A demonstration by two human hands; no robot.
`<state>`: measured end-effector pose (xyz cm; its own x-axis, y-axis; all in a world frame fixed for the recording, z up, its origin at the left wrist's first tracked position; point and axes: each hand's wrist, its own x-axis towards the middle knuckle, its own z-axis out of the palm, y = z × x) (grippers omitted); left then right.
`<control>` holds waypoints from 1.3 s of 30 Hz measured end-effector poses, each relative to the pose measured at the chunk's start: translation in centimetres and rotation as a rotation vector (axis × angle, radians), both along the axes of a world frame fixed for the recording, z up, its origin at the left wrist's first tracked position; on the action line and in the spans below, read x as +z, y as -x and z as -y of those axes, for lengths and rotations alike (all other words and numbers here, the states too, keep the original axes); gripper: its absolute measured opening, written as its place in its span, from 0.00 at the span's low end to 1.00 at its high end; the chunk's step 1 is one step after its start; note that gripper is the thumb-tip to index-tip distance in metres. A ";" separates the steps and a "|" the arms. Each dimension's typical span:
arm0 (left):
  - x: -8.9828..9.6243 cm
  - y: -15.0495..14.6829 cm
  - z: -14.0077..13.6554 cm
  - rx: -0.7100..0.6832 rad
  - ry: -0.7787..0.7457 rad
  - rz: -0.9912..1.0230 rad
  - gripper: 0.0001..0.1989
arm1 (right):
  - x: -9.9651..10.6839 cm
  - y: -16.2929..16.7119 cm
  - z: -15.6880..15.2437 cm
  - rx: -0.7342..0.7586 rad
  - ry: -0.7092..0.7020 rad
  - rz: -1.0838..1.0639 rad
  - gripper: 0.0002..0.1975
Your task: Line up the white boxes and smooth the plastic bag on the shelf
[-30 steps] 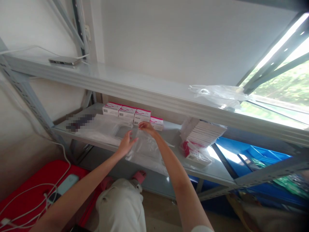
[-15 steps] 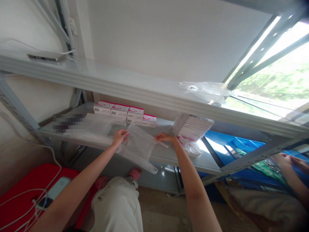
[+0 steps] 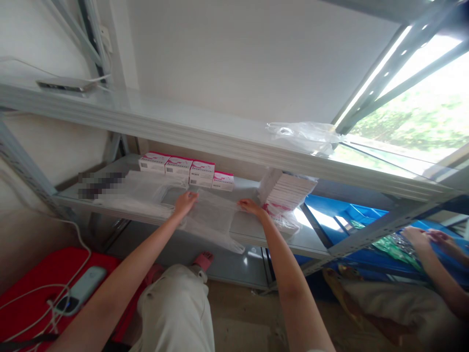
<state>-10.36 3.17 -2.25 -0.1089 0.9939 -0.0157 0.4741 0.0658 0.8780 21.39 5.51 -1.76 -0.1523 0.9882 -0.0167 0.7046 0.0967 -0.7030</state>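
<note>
A clear plastic bag point(image 3: 212, 217) is stretched between my two hands over the front edge of the middle shelf. My left hand point(image 3: 185, 201) pinches its upper left corner, fingers closed. At the upper right corner, my right hand point(image 3: 251, 206) is closed on the same bag. More flat clear bags point(image 3: 141, 190) lie in a pile on the shelf to the left. Behind my hands stands a row of white and pink boxes point(image 3: 178, 165). To the right of my right hand is a clear bag packed with boxes point(image 3: 289, 195).
The upper shelf point(image 3: 176, 115) holds another clear bag point(image 3: 304, 134) and a flat grey device point(image 3: 66, 84). At lower left, a power bank point(image 3: 82, 288) with white cables lies on a red stool point(image 3: 54, 266). A co-worker's hands point(image 3: 421, 237) are at blue bins point(image 3: 366, 215) on the right.
The bag's hanging lower end has swung up and slightly right, and its top edge is pulled straighter between my hands. My left hand has risen slightly. The whole view has shifted a little.
</note>
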 end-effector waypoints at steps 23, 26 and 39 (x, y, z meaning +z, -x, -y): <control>-0.5 -1.0 -4.2 0.119 -0.144 -0.105 0.12 | 0.7 -4.2 3.5 0.014 0.107 -0.106 0.18; 0.1 -1.2 -4.1 0.166 -0.165 -0.176 0.12 | 0.6 -3.3 3.1 -0.103 0.043 -0.106 0.17; -3.5 -6.2 3.7 -0.294 -0.454 -0.628 0.22 | -1.5 8.6 14.6 -0.294 -0.554 0.369 0.19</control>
<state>-4.17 -0.50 -5.72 0.3017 0.8784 0.3707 0.8276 -0.4343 0.3556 12.74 -9.05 -3.26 0.0397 0.8659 0.4986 0.9379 0.1398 -0.3175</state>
